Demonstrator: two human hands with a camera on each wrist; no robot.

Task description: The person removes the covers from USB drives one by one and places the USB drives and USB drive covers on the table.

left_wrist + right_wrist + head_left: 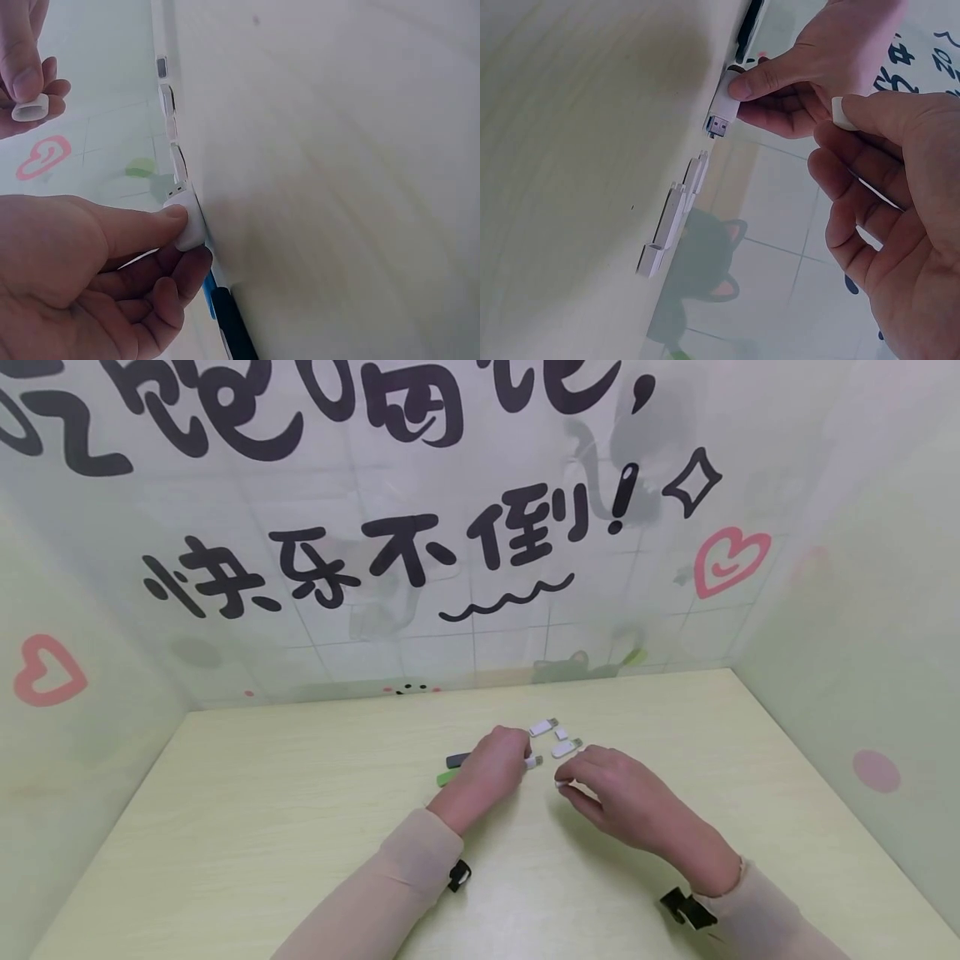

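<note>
My left hand [495, 764] pinches a white USB stick [189, 221] between thumb and fingers, close over the table. Its metal plug is bare and points away from the palm, as the right wrist view shows. My right hand [630, 793] is a short way to the right and holds a small white cap [844, 114] between thumb and forefinger. The cap's hollow end shows in the left wrist view. Cap and stick are apart. Beyond the hands lie two more white USB sticks [543, 727] [566, 748] with bare plugs and a loose white cap [561, 734].
Left of my left hand lie a dark grey stick [457, 761] and a green stick [447, 777], both partly hidden by that hand. The pale wooden table [262, 827] is bounded by a printed back wall [420, 652] and side walls.
</note>
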